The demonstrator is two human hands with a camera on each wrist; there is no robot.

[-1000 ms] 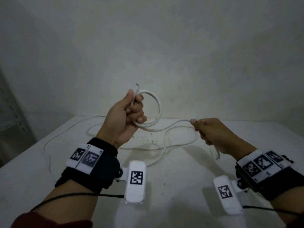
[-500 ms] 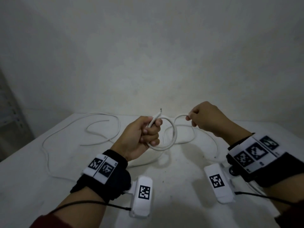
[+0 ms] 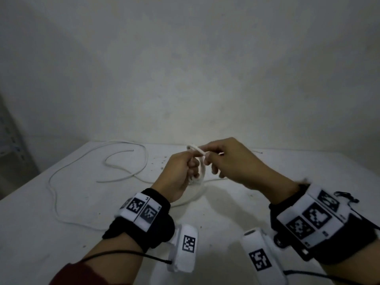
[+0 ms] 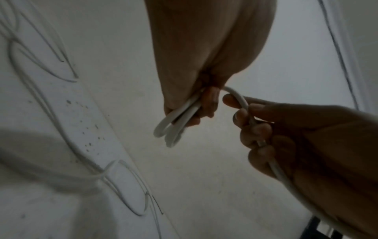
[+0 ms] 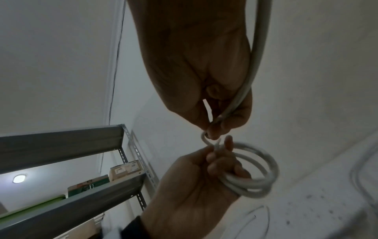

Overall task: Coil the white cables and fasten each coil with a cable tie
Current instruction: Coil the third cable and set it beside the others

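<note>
My left hand (image 3: 179, 175) grips the small coil (image 5: 253, 174) above the counter's (image 3: 236, 212) middle; my right hand (image 3: 232, 161) pinches the next stretch of cable (image 4: 239, 98). Loops could spring loose if my left grip slackens. No tie visible.

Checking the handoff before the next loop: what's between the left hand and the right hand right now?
A short arch of white cable bridges the narrow gap, running from the coil gripped by the left hand into the right hand. Nothing else sits there; the left wrist view shows it best.
</note>
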